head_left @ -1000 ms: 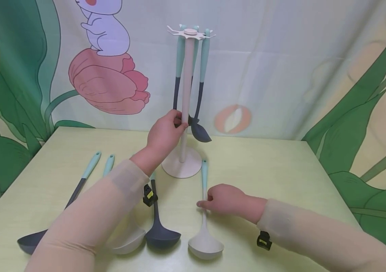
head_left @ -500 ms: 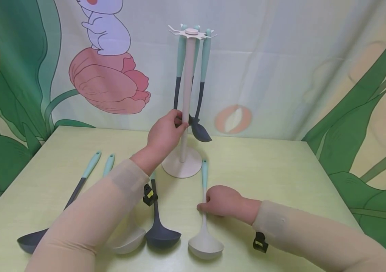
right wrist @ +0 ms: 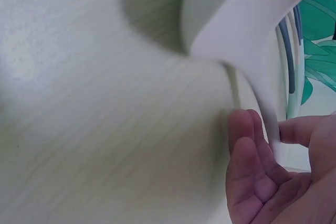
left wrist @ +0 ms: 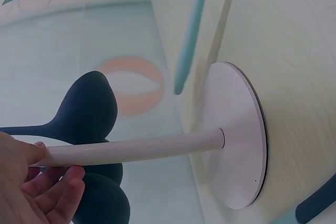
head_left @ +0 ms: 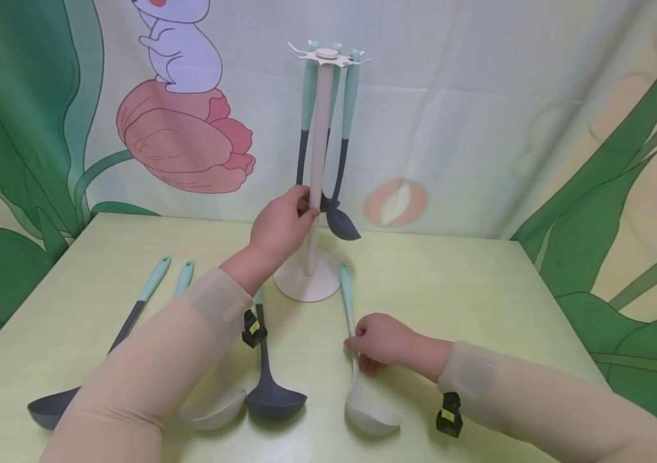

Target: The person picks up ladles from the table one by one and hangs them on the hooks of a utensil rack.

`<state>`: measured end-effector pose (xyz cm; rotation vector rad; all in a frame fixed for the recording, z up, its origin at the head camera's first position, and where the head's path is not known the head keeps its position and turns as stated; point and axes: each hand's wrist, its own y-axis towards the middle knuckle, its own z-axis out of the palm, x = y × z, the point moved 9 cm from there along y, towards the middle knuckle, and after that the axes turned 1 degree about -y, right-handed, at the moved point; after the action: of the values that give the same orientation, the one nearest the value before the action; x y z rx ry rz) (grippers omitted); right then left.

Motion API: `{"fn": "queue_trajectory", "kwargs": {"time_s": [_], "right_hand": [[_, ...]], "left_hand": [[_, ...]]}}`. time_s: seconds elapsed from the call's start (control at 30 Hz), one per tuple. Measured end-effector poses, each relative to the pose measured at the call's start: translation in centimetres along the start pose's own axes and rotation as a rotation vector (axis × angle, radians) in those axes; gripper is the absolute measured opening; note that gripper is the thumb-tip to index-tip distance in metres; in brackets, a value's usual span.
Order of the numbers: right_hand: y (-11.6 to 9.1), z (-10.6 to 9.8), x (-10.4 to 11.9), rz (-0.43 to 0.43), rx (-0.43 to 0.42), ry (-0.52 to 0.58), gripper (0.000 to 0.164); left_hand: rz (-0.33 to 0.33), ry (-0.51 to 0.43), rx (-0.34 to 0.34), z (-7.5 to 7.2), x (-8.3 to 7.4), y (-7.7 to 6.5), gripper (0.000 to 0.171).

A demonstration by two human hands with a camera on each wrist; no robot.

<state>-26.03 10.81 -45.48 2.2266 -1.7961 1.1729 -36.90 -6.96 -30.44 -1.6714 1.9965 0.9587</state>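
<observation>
My left hand (head_left: pixel 278 222) grips the pale pink pole (head_left: pixel 319 128) of an upright utensil stand, low on the pole. In the left wrist view, its thumb and fingers close round the pole (left wrist: pixel 131 150) above the round base (left wrist: pixel 241 140). My right hand (head_left: pixel 386 337) pinches the shaft of a white ladle (head_left: pixel 369 411) with a mint handle. The ladle tilts, and its mint handle (left wrist: pixel 190 45) is raised over the table, with a shadow beside it. From the right wrist, the white bowl (right wrist: pixel 236 19) shows beyond the thumb and fingers (right wrist: pixel 242 153).
Dark round-headed utensils (head_left: pixel 342 224) with mint handles hang from the hooked top (head_left: pixel 327 56) of the stand. Left of the white ladle lie a dark ladle (head_left: pixel 276 402), a second white ladle (head_left: pixel 212 411) partly under my left sleeve, and another dark ladle (head_left: pixel 50 408). A printed cloth (head_left: pixel 450 128) hangs behind.
The white ladle's bowl has swung to the right and its handle end has shifted slightly left and up, with my right hand on its shaft. My left hand stays on the pole.
</observation>
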Motion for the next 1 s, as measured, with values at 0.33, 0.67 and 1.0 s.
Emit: {"fn": "queue_trajectory", "kwargs": {"time_s": [0.33, 0.67, 1.0], "right_hand": [[-2.0, -2.7, 0.8, -0.033, -0.125, 0.005, 0.025], [-3.1, -3.8, -0.5, 0.001, -0.151, -0.027, 0.022], [-3.2, -5.1, -3.1, 0.07, -0.175, -0.017, 0.021]], "left_hand": [[0.015, 0.017, 0.004, 0.1, -0.1, 0.1, 0.027], [0.021, 0.017, 0.005, -0.2, -0.6, -0.1, 0.026], [0.009, 0.019, 0.026, -0.2, -0.9, -0.3, 0.028]]}}
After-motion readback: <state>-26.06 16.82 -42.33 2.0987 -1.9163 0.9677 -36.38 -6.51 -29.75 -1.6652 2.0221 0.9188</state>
